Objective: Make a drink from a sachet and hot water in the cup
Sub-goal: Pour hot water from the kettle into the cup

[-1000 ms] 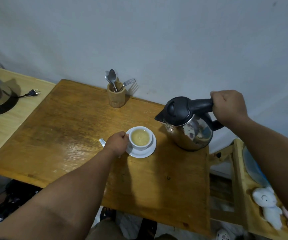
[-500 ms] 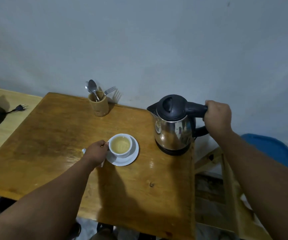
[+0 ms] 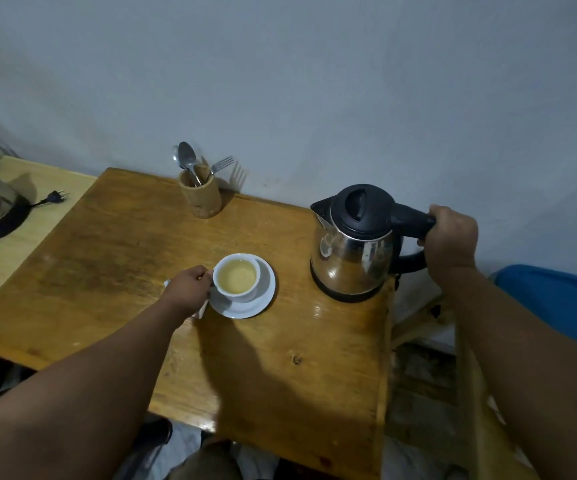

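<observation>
Wooden tabletop (image 3: 107,271) against a pale wall fills the middle of the frame, and at its centre the white cup (image 3: 236,277) sits on its saucer (image 3: 259,303), filled close to the brim with a cloudy yellowish drink. So the sachet and the hot water look to be in already. The left hand (image 3: 190,289) is closed on the cup's handle side, with what may be the torn sachet (image 3: 201,311) poking out just beneath it. To the right, the steel kettle (image 3: 356,251) stands upright on the tabletop, its lid down, the right hand (image 3: 451,237) wrapped around its black handle. Pouring seems finished; what is probably left is letting go of the kettle and stirring, with spoons (image 3: 187,161) waiting in the wooden holder (image 3: 201,199) at upper centre
</observation>
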